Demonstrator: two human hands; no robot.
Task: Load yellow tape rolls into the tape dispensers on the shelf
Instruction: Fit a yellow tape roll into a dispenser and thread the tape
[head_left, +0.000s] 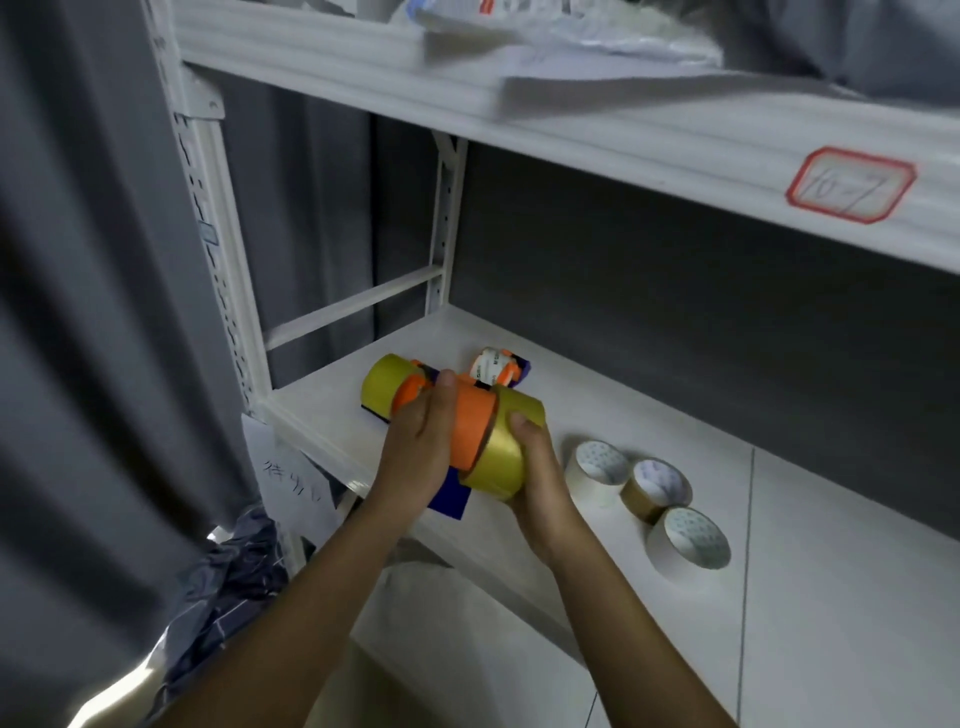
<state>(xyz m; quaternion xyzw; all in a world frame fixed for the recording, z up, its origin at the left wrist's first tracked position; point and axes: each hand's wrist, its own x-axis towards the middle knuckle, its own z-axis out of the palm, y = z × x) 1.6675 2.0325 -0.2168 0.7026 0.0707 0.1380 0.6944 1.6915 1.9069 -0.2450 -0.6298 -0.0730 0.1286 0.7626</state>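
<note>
Holding an orange dispenser (467, 428) just above the front of the shelf (831, 597), the left hand (415, 452) wraps around its left side, with the thumb up on top. The right hand (540, 467) curls around a yellow roll (501, 457) and presses it against the right end of the dispenser. Both hands are closed around what they hold. The roll touches the dispenser, side by side with it, and the hole of the roll faces the orange drum. The line through that hole runs from left to right, from one hand to the other. So I think the roll has to slide left onto the drum, and the right hand is the one that can push it. I cannot tell how far on it is yet.

A blue part (448, 496) hangs below the dispenser. Behind the dispenser, further back on the shelf, lies a second dispenser (408, 392) with a yellow roll (382, 384) on it. Right of that one is a small white dispenser (496, 366). To the right of the hands, three rolls (649, 491) sit in a row on the shelf. Two are pale and one is brown.
</note>
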